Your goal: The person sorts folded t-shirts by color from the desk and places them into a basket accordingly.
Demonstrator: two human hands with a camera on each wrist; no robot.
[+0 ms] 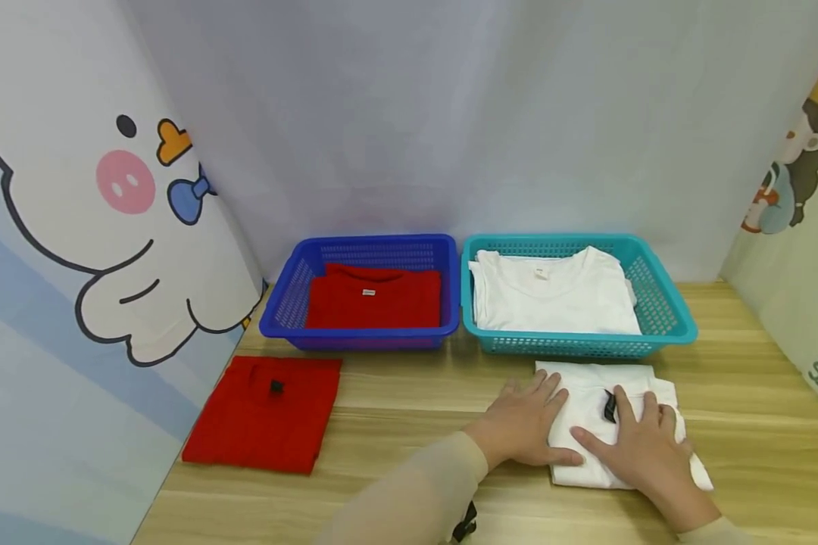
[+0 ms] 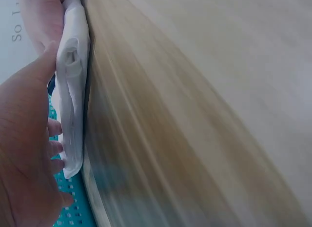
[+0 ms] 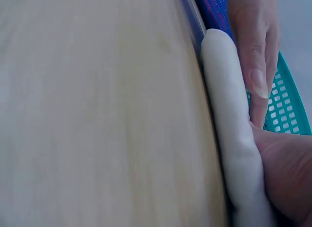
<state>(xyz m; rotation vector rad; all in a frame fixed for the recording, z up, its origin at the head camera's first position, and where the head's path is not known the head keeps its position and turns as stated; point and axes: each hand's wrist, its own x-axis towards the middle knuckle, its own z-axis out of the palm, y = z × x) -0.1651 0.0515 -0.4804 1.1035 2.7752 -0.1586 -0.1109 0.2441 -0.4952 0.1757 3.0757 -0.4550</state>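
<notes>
A folded white garment [image 1: 586, 382] lies on the wooden table in front of the teal basket, a small black mark [image 1: 610, 407] showing on its top. My left hand [image 1: 528, 422] rests over its left side with fingers spread. On the right part of it, my right hand [image 1: 644, 448] lies with fingers extended, index fingertip beside the black mark. Seen edge-on in the left wrist view, the garment [image 2: 74, 97] forms a thick layered stack beneath my hands. The right wrist view shows its rounded near fold [image 3: 229, 100].
Behind stand a blue basket [image 1: 361, 340] holding a folded red garment [image 1: 375, 306] and a teal basket [image 1: 572, 345] holding white garments [image 1: 552, 299]. Another folded red garment [image 1: 266, 424] lies at the table's left. Fabric walls [image 1: 382, 113] enclose the back and sides.
</notes>
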